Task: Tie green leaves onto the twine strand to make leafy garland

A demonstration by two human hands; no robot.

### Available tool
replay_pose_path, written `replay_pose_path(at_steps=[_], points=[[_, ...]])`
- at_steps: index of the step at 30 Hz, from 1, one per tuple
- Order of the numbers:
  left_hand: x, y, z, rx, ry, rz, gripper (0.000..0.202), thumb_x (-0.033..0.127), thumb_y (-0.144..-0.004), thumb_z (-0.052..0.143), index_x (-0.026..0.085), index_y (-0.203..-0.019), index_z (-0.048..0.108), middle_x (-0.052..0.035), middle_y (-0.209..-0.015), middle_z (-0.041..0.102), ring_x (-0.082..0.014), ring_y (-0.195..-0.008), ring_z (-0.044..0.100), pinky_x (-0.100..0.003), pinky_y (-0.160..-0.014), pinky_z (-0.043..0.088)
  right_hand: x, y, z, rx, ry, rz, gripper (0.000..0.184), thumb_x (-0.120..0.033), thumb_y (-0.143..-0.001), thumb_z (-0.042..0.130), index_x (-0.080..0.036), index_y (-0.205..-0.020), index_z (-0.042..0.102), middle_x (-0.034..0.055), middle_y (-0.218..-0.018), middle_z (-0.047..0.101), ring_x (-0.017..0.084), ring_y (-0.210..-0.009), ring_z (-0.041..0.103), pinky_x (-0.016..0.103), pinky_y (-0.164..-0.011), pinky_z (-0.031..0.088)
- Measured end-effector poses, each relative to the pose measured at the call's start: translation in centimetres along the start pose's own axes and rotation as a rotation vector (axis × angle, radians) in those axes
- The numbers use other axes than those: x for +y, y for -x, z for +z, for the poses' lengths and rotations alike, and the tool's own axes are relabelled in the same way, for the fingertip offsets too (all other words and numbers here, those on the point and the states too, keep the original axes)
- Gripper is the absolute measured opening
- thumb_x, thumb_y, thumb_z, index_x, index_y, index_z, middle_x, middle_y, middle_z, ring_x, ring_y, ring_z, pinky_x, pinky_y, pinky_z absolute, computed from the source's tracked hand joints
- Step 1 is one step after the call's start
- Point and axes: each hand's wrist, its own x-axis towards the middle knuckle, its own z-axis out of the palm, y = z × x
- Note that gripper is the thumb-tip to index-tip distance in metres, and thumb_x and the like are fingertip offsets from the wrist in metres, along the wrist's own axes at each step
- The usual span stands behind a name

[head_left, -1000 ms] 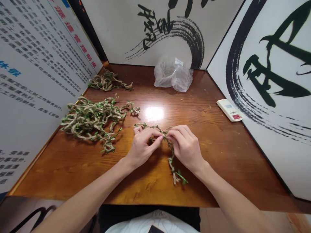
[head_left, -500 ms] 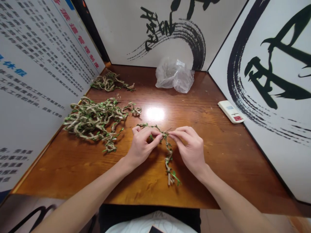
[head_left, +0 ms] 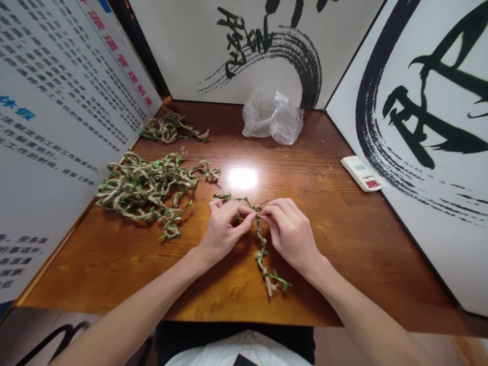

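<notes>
A thin twine rope with small green leaves (head_left: 261, 250) runs between my hands over the middle of the table. Its near end hangs toward me, frayed, with a green sprig; the other part goes behind my left hand. My left hand (head_left: 227, 227) pinches the leafy rope between thumb and forefinger. My right hand (head_left: 288, 230) is closed at the same spot, thumb and fingertips on the rope, almost touching the left fingertips. A fine brown strand shows just above the right fingers. Exactly how the strands cross between the fingertips is hidden.
A big tangled pile of leafy rope (head_left: 147, 188) lies to the left, with a smaller pile (head_left: 171, 127) behind it. A clear plastic bag (head_left: 272, 118) rests at the back. One white remote-like device (head_left: 361, 173) is at the right edge. Printed panels enclose the wooden table (head_left: 343, 274).
My right hand has shifted slightly left, its fingers now more curled against the rope by my left fingertips. The hanging rope end has swung, its frayed tip moving a little right and nearer.
</notes>
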Motion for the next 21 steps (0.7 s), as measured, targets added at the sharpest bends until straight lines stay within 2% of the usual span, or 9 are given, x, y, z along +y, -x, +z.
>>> replay_pose_path(at_steps=[5, 9, 11, 14, 19, 21], points=[[0.25, -0.11, 0.05, 0.026, 0.021, -0.047, 0.016, 0.026, -0.089, 0.058, 0.02, -0.075, 0.063, 0.0055, -0.073, 0.069, -0.0108, -0.061, 0.054, -0.035, -0.073, 0.028, -0.3, -0.1, -0.07, 0.035, -0.131, 0.034, 0.016, -0.012, -0.093, 0.044, -0.015, -0.082, 0.055, 0.0082, -0.081, 0.06, 0.019, -0.078, 0.052, 0.033, -0.071, 0.045], [0.58, -0.1, 0.08, 0.01, 0.148, -0.182, 0.023, 0.035, -0.089, 0.056, 0.019, -0.074, 0.063, 0.0013, -0.072, 0.069, -0.0132, -0.063, 0.056, -0.033, -0.068, 0.035, -0.88, -0.08, -0.02, 0.12, -0.412, 0.194, 0.013, -0.013, -0.092, 0.047, -0.017, -0.081, 0.053, 0.0044, -0.081, 0.058, 0.016, -0.079, 0.055, 0.029, -0.072, 0.046], [0.55, -0.04, 0.16, 0.025, 0.155, -0.204, 0.023, 0.035, -0.089, 0.056, 0.019, -0.074, 0.063, 0.0006, -0.072, 0.069, -0.0134, -0.064, 0.057, -0.032, -0.067, 0.036, -0.9, 0.02, 0.13, 0.122, -0.452, 0.259, 0.013, -0.014, -0.091, 0.049, -0.017, -0.08, 0.054, 0.0037, -0.08, 0.058, 0.015, -0.078, 0.056, 0.029, -0.071, 0.046], [0.17, 0.04, 0.31, 0.061, 0.03, -0.14, 0.022, 0.033, -0.089, 0.057, 0.019, -0.072, 0.062, 0.0028, -0.07, 0.068, -0.0117, -0.06, 0.055, -0.034, -0.071, 0.033, -0.47, 0.15, 0.25, 0.078, -0.347, 0.264, 0.011, -0.016, -0.09, 0.054, -0.017, -0.082, 0.06, 0.0045, -0.082, 0.063, 0.016, -0.08, 0.057, 0.031, -0.073, 0.047], [-0.37, 0.11, 0.37, 0.076, -0.093, -0.019, 0.017, 0.026, -0.088, 0.059, 0.018, -0.073, 0.061, 0.0052, -0.068, 0.067, -0.0101, -0.059, 0.054, -0.035, -0.073, 0.026, 0.04, 0.02, -0.11, 0.126, -0.149, 0.081, 0.011, -0.017, -0.091, 0.055, -0.017, -0.088, 0.065, 0.0066, -0.084, 0.066, 0.019, -0.081, 0.057, 0.034, -0.075, 0.048], [-0.28, 0.14, 0.34, 0.07, -0.095, 0.004, 0.014, 0.023, -0.087, 0.06, 0.019, -0.074, 0.061, 0.0058, -0.068, 0.067, -0.01, -0.059, 0.054, -0.035, -0.073, 0.025, -0.02, -0.03, -0.2, 0.106, -0.098, 0.038, 0.011, -0.018, -0.091, 0.055, -0.015, -0.088, 0.065, 0.0074, -0.084, 0.066, 0.019, -0.082, 0.056, 0.034, -0.074, 0.048]])
